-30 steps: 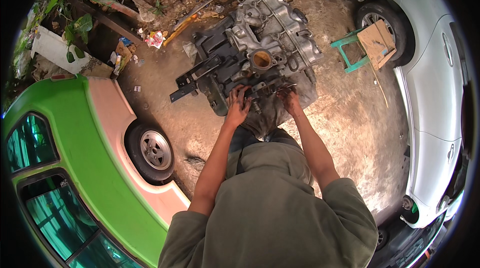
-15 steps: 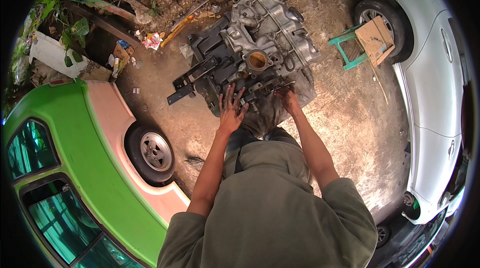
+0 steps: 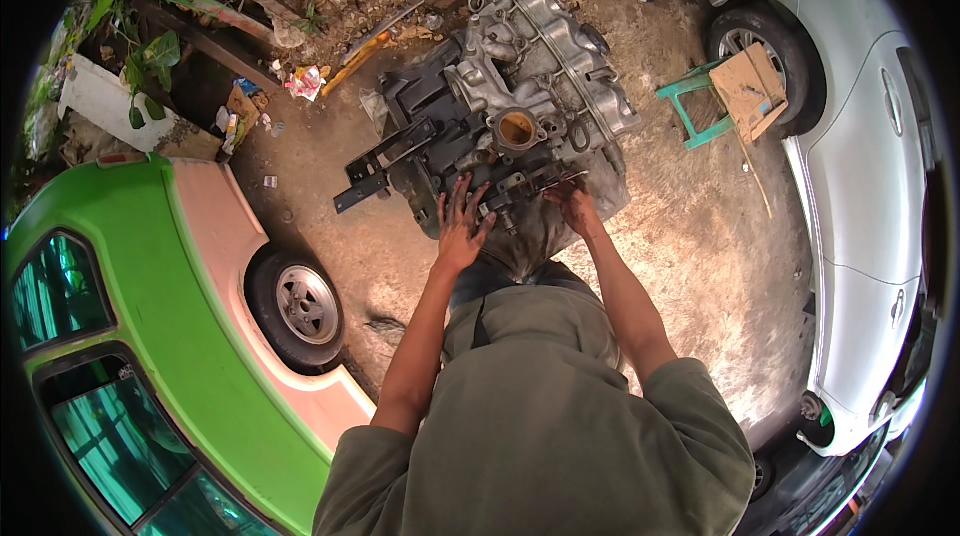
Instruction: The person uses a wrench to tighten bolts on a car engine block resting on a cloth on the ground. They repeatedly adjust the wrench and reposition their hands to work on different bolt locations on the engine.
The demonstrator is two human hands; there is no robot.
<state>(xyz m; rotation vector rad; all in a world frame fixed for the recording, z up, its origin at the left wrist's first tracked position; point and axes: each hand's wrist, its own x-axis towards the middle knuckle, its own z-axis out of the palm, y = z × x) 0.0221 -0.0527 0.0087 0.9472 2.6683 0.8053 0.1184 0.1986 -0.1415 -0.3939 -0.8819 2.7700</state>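
Note:
A greasy car engine [image 3: 540, 66] of grey cast metal stands in front of me, with a round brownish throttle opening [image 3: 517, 129] facing up. My left hand [image 3: 462, 233] rests on the engine's near left side, fingers spread over dark parts. Beside it a black bracket [image 3: 385, 161] sticks out to the left. At the near right side, my right hand [image 3: 574, 208] is closed with curled fingers, next to a dark metal fitting [image 3: 525, 184]. A thin, shiny edge shows at those fingertips; what they grip is too small to make out.
On the left stands a green and pink car [image 3: 170, 266], its wheel [image 3: 307, 304] close by. A silver car [image 3: 850, 166] is on the right, near a green stool [image 3: 685, 101] with cardboard [image 3: 750, 86] on it. Litter and scrap [image 3: 400, 26] lie beyond the engine.
My right hand has shifted slightly left along the engine's near side, fingers still curled. My left hand stays in place with its fingers spread.

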